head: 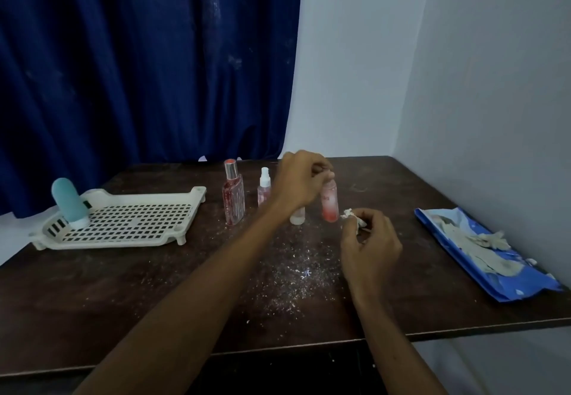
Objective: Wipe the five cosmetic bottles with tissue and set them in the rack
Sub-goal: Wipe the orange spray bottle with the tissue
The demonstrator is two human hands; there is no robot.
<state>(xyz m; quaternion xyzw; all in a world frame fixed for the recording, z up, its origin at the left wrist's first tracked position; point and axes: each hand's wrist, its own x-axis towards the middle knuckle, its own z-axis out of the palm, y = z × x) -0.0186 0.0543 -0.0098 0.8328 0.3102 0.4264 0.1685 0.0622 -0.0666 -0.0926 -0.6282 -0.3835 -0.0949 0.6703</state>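
- A blue curtain (pixel 139 64) is hanging behind the tabletop (pixel 123 302), filling the view from nine to twelve o'clock.
- The dark tabletop is carrying everything, and pale crumbs (pixel 290 271) are lying scattered across its middle.
- The cream rack (pixel 133 224) is sitting at the tabletop's nine o'clock, near the left edge.
- A torn blue pack (pixel 513 286) is lying at three o'clock, with crumpled sheets (pixel 475 241) resting on it.
- The left hand (pixel 298 178) is reaching toward twelve o'clock, fingertips pinching the cap of the red bottle (pixel 330 206).
- The right hand (pixel 369 240) is clutching a tissue wad (pixel 352 215) at the red bottle's four o'clock.
- The teal bottle (pixel 69 200) is leaning cap-down in the rack's nine o'clock end.
- The square bottle (pixel 234 200) is standing upright at the rack's three o'clock, outside it.
- The red bottle is staying upright; I cannot tell if its base is touching the tabletop.
- The spray bottle (pixel 264 187) is standing between the square bottle and the left hand.
- The small bottle (pixel 297 217) is standing just beside the red bottle, at its nine o'clock, half hidden behind the left wrist.
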